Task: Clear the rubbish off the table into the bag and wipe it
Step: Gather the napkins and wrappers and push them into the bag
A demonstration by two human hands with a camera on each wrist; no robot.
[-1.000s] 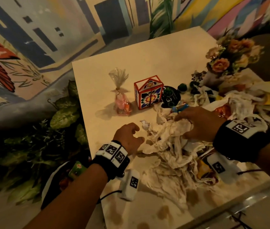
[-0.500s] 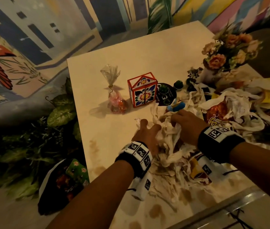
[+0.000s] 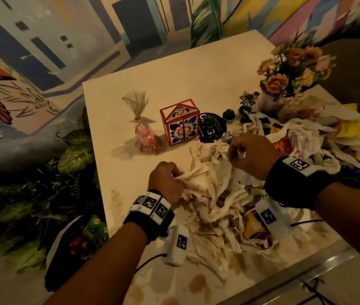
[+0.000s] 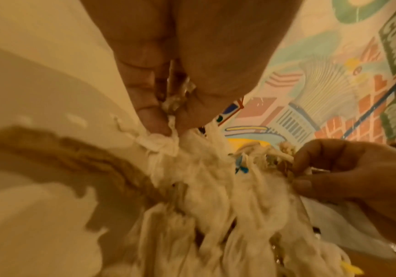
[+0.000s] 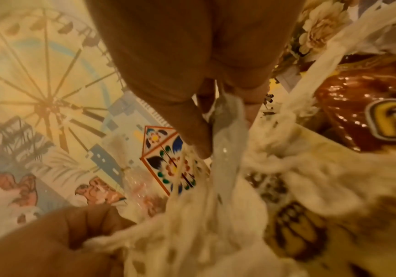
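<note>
Gathering step: our left hand [image 3: 167, 180] and right hand [image 3: 251, 155] grip the tissue wad [image 3: 210, 190]; next, we judge, the bag [image 3: 75, 243].

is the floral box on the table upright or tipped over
Upright. The floral box stands on its base on the table, its peaked top pointing up, beyond both hands.
</note>
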